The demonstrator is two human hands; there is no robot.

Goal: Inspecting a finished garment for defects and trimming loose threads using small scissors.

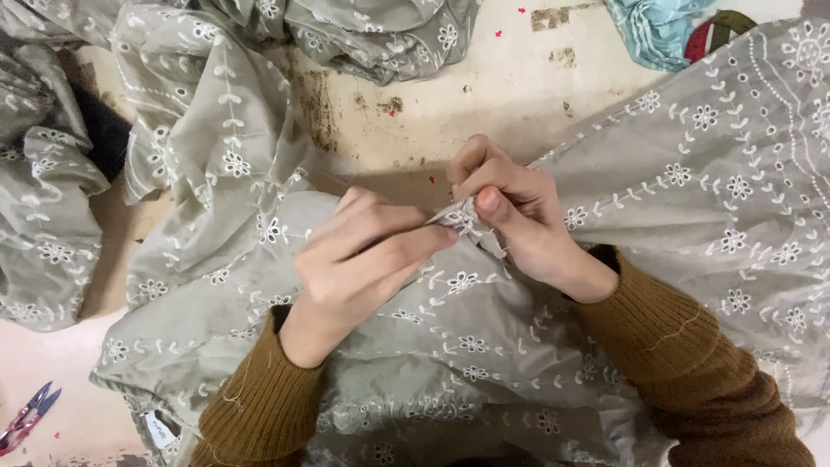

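Grey-green embroidered fabric (484,346) with white flower stitching spreads across the middle and right of the frame, over a worn cream table (519,78). The left hand (363,259) and right hand (514,216) meet at centre frame, both closed in a pinch on a small fold of that fabric. Small thread snips (26,415) lie at the lower left edge. A blue cloth (657,30) sits at the top right.

Grey-green fabric (484,346) with white floral embroidery is lying crumpled across the near table, spreading right. A small fold at its centre is being pinched up, raised off the surface.
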